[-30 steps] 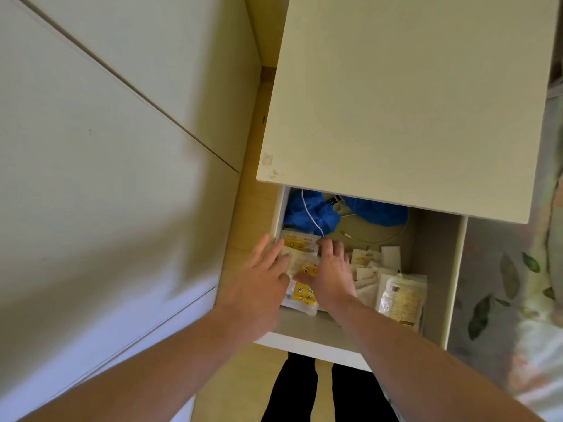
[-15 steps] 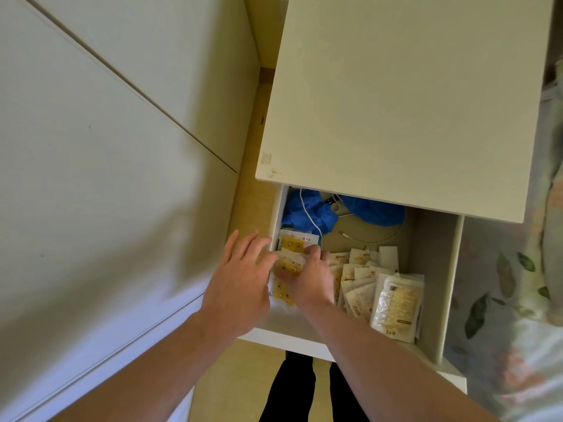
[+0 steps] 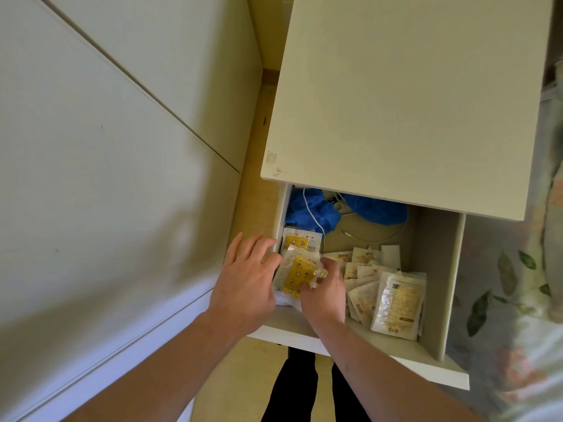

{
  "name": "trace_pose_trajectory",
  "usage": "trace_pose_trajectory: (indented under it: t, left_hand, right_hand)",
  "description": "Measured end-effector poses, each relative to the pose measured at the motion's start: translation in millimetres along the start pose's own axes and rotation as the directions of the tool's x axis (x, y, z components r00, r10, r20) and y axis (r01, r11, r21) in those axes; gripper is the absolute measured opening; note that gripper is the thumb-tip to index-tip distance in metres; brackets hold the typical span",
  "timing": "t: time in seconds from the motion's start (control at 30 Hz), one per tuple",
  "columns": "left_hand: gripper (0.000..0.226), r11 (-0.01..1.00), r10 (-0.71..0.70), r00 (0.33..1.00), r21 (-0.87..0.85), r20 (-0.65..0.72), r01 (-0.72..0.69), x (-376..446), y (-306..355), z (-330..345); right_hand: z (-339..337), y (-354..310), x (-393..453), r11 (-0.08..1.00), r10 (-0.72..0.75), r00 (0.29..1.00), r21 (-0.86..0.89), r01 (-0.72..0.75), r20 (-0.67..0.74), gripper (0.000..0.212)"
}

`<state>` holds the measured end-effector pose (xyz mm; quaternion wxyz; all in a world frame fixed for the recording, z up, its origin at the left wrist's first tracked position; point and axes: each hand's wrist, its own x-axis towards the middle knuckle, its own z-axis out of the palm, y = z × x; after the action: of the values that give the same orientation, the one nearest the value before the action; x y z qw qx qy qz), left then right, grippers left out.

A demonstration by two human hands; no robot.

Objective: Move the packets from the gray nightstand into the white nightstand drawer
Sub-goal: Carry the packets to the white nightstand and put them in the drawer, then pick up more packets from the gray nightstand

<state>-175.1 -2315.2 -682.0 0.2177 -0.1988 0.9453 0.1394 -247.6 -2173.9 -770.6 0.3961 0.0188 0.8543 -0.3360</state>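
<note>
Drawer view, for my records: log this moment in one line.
drawer: open | right hand: grips yellow packets | left hand: steadies packets

yellow packets (image 3: pixel 300 274) now nearer the drawer's left front corner, under both hands (image 3: pixel 324 289)

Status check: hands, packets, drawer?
Right hand grips yellow packets in open drawer. Left hand open at its left wall. Nothing blocking.
</note>
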Motion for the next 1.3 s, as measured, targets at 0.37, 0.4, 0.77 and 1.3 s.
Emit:
trace_pose_trajectory:
  t: [0.37, 0.4, 0.77, 1.3]
  left_hand:
    - [0.046, 1.000, -0.001, 1.000, -0.015, -0.003, 0.001, 3.0, 4.2, -2.5]
    - [0.046, 1.000, 0.004, 1.000, -0.011, -0.003, -0.004, 3.4, 4.6, -2.0]
    - [0.051, 1.000, -0.005, 1.000, -0.002, 0.023, 0.005, -15.5, 11.7, -17.4]
    - [0.059, 0.977, 0.128, 0.988, -0.181, 0.087, -0.111, -157.0, 162.9, -215.4]
  right_hand:
    - [-0.9, 5.1, -0.6, 0.999, -0.047, 0.999, -0.002, 0.047, 0.009, 0.067]
    - [-0.9, 5.5, 0.2, 0.999, -0.041, 0.999, -0.011, 0.042, 0.011, 0.069]
    - [-38.9, -4.8, -21.6, 0.994, 0.001, 0.990, -0.106, 0.014, 0.139, 0.064]
    - [-299.7, -71.2, -279.6, 0.982, -0.025, 0.999, -0.190, 0.018, -0.034, 0.059]
